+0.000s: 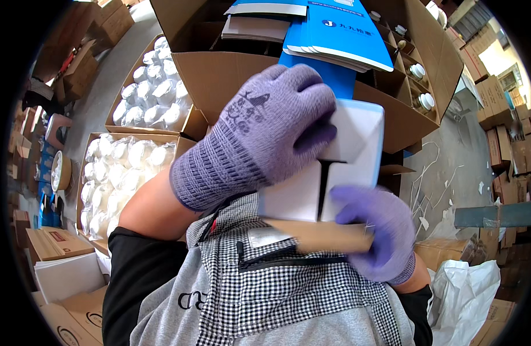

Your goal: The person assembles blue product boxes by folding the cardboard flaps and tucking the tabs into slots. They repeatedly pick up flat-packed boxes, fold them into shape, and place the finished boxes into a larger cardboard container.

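Pressing down from above, the gloved left hand (265,124) wraps its fingers over the top of a small white carton (340,167) held against the chest, while the gloved right hand (380,230) curls closed under its brown bottom flap (323,235). Folding well seems to call for square flaps and steady support underneath. Open boxes of wrapped white pieces (127,167) sit left.

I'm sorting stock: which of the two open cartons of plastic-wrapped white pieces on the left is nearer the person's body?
The lower carton, just beside the left forearm; the other carton lies farther up, beyond it.
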Action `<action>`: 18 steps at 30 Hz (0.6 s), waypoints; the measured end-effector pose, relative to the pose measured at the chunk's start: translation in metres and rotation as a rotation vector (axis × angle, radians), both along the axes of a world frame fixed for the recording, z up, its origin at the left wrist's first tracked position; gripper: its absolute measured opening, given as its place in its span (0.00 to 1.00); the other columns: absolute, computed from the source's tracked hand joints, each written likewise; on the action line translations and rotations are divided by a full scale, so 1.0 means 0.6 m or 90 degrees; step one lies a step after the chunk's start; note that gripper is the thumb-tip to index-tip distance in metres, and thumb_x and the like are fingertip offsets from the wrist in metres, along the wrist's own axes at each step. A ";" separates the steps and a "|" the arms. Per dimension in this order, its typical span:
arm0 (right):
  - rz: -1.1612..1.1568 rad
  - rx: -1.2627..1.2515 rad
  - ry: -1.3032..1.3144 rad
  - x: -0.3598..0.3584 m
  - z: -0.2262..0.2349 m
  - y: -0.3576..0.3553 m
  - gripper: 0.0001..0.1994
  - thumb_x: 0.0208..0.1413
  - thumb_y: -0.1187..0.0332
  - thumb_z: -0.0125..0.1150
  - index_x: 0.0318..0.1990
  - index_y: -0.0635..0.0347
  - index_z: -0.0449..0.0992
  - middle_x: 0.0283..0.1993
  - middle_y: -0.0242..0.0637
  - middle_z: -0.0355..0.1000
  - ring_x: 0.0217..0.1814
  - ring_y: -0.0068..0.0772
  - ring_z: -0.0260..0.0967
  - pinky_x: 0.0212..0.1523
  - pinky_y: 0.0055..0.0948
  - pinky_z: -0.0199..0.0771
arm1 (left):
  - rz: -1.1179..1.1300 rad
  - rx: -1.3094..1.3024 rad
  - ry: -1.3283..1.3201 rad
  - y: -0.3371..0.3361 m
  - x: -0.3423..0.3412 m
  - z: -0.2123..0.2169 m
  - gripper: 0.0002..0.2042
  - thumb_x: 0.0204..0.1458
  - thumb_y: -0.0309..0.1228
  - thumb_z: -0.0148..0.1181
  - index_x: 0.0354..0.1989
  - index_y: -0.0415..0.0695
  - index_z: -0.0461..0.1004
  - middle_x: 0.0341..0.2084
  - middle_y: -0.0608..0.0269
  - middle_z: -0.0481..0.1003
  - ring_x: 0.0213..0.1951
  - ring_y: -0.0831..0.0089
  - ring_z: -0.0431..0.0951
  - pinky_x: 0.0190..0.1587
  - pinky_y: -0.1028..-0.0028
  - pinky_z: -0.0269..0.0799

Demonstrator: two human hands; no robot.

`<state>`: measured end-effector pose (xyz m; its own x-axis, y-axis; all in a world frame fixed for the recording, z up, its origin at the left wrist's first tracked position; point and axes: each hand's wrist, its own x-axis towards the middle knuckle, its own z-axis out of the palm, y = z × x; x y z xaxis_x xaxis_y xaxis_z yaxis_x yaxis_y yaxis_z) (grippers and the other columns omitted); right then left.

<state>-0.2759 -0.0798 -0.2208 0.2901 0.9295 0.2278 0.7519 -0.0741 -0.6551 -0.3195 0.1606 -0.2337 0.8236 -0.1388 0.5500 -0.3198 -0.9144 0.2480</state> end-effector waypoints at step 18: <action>-0.017 -0.008 -0.370 -0.002 -0.043 0.002 0.29 0.49 0.43 0.66 0.47 0.60 0.81 0.50 0.41 0.74 0.50 0.40 0.71 0.56 0.44 0.67 | -0.064 -0.695 0.199 -0.018 -0.012 -0.074 0.15 0.54 0.36 0.59 0.44 0.37 0.80 0.39 0.58 0.79 0.44 0.71 0.78 0.51 0.71 0.72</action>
<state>-0.2773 -0.0787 -0.2466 0.1445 0.9272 0.3455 0.9855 -0.1035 -0.1345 -0.3267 0.1498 -0.2783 0.9582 0.2140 0.1900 -0.1635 -0.1356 0.9772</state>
